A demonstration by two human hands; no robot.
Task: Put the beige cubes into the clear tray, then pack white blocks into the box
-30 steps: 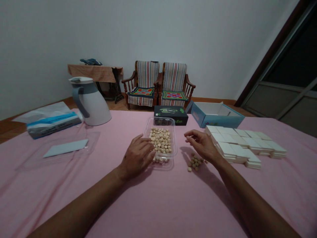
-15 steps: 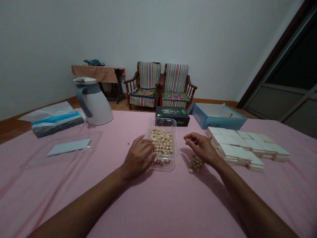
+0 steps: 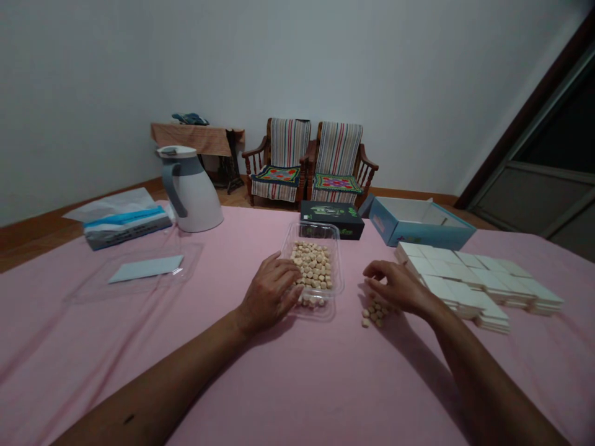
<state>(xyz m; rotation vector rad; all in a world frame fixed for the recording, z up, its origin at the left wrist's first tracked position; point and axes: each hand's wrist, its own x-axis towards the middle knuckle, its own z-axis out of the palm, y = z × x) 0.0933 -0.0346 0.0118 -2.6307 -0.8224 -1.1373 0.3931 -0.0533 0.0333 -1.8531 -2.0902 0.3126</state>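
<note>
A clear plastic tray (image 3: 337,248) of several small pale round pieces (image 3: 315,267) sits mid-table on the pink cloth. My left hand (image 3: 272,292) lies against the tray's left rim, fingers stretched over the edge and holding nothing. To the right of the tray my right hand (image 3: 398,286) hovers low over a small pile of brownish pieces (image 3: 373,314). Its fingers are bent together in a loose pinch, and whatever is between the fingertips is too small to make out.
Stacks of flat white cards (image 3: 478,284) lie right of my right hand. Behind the tray stand a black box (image 3: 332,218) and an open blue box (image 3: 421,222). At left are a white jug (image 3: 193,189), a tissue pack (image 3: 125,224) and a clear lid (image 3: 134,275).
My right hand has dropped from above the cloth to just over the brown pile. My left hand stays on the tray rim. The view has shifted slightly.
</note>
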